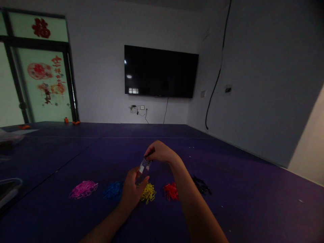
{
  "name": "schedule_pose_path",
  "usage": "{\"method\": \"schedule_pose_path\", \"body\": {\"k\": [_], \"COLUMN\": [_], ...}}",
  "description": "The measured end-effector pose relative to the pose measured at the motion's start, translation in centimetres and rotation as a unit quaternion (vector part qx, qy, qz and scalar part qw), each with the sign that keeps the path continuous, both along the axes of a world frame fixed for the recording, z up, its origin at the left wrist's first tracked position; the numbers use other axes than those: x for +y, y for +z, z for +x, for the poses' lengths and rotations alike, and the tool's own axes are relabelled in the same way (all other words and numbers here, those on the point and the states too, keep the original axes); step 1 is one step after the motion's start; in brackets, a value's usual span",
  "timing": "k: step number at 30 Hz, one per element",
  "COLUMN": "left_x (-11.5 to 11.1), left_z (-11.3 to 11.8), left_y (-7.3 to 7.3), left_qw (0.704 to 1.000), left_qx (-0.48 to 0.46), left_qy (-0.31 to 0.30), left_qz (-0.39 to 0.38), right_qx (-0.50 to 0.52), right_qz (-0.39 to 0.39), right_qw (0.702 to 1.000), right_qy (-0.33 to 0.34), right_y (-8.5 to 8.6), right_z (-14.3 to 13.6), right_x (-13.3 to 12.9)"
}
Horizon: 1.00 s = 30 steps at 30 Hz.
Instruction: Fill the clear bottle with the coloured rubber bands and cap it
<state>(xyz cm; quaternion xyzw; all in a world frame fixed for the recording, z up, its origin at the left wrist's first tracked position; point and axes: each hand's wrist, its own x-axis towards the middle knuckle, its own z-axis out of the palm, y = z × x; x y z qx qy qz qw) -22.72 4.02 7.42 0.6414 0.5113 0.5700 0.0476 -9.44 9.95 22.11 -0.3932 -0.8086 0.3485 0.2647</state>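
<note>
My left hand [132, 189] is wrapped round a small clear container [143, 167] with a pale label patch, holding it tilted above the purple surface. At the container's top, the fingers of my right hand [158, 152] are closed on its dark rim or lid; which of the two I cannot make out. Below and around my hands lie piles of loose bands: yellow [148, 193], blue [113, 190], pink [84, 189], red [171, 191] and black [201, 185]. My left hand partly covers the blue and yellow piles, and my right forearm overlaps the red one.
A clear-rimmed tray or box [11, 189] stands at the left edge, with a blurred plastic bag [10, 135] beyond it. Small white specks dot the purple surface [243, 189] on the right. A black cable [215, 82] hangs down the right wall.
</note>
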Motion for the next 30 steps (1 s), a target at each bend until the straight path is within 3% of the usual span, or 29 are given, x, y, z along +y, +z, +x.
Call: {"method": "schedule_pose_path", "body": {"k": [8,21,30], "left_x": [0.42,0.5,0.47], "left_z": [-0.23,-0.12,-0.13], "left_y": [-0.53,-0.37,-0.41], "left_qw": [0.999,0.999,0.999], "left_qx": [0.03,-0.002,0.001], "left_qy": [0.002,-0.03,-0.028], "left_qz": [0.013,-0.028,-0.016], "right_qx": [-0.066,-0.082,-0.053], "right_qz": [0.071,0.054,0.065], "right_qw": [0.995,0.995,0.996], "right_qy": [-0.029,-0.012,-0.017], "right_y": [0.58,0.27,0.23], "right_z": [-0.18,0.39,0.5], "right_x": [-0.84,-0.09,0.01]}}
